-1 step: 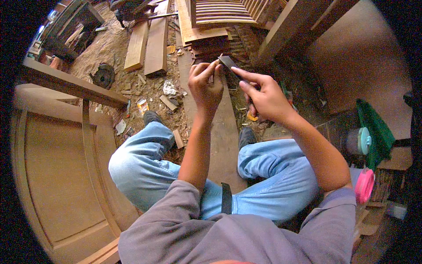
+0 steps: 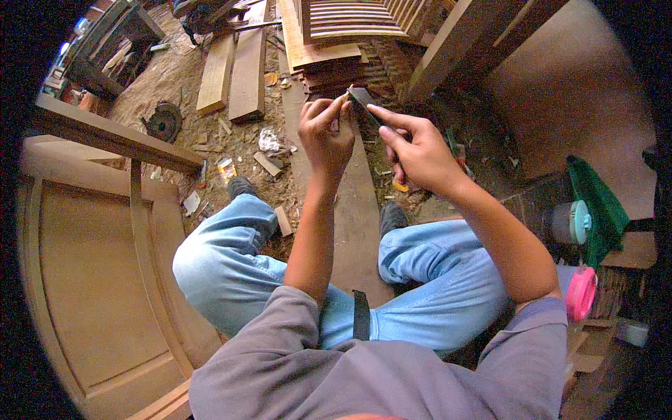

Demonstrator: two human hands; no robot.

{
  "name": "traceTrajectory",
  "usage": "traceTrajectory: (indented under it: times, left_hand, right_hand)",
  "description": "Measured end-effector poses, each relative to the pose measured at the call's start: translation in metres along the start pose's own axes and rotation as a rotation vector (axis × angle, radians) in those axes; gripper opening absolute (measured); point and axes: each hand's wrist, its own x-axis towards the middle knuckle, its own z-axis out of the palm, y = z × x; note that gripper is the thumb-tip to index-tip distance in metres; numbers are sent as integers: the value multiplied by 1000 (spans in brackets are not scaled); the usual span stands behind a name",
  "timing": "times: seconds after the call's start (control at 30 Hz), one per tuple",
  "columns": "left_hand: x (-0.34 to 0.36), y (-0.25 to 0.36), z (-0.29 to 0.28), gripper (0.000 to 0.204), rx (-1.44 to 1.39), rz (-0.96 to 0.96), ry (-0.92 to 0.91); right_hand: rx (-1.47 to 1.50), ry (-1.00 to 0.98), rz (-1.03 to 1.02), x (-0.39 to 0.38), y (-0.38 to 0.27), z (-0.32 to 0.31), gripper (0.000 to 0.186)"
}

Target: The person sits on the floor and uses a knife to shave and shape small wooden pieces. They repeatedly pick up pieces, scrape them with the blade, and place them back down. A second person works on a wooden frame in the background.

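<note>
My right hand (image 2: 423, 150) is closed around a dark flat-bladed tool (image 2: 362, 96), which looks like a file or a chisel; I cannot tell which. Its index finger lies along the blade, and a bit of yellow shows below the fist. Just left of it, my left hand (image 2: 327, 136) pinches a small pale sliver of wood (image 2: 349, 91) between thumb and fingertips. The blade's far end meets the sliver at those fingertips. Most of the sliver is hidden by the fingers. Both hands are raised over a long wooden plank (image 2: 357, 217) that runs between my legs.
A slatted wooden frame (image 2: 357, 19) stands on stacked boards ahead. Two loose boards (image 2: 246, 77) lie left of it. A panelled wooden door (image 2: 105, 266) is at my left. Thick timbers (image 2: 455, 52) rise at the right, with a pink-lidded container (image 2: 581, 294) nearer. Wood scraps litter the floor.
Both hands stay almost in place, with the blade still against the sliver. My right hand and forearm have shifted very slightly to the left.
</note>
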Motion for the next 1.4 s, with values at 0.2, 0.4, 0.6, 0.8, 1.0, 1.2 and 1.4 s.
traceTrajectory:
  times: [0.2, 0.4, 0.6, 0.8, 1.0, 1.2, 1.4]
  left_hand:
    - [2, -6, -1, 13, -16, 0, -22]
    - [-2, 8, -9, 10, -115, -79, -115]
    - [3, 12, -16, 20, -708, -553, -126]
    - [3, 4, -17, 24, -935, -734, -71]
    - [3, 1, -15, 22, -954, -719, -61]
    - [-25, -61, 7, 21, -767, -677, -51]
    - [-146, -190, 18, 26, 62, -858, -293]
  right_hand:
    - [120, 104, 67, 5, 1, 23, 37]
    - [424, 799, -157, 35, -30, -62, 38]
    - [250, 371, -127, 13, 9, -86, 40]
    - [-2, -64, -81, 0, -19, -44, 41]
    - [-28, -197, -84, -7, -23, -31, 42]
    - [-81, -5, -26, 1, -12, -37, 42]
    - [-186, -3, 40, 6, 8, -44, 42]
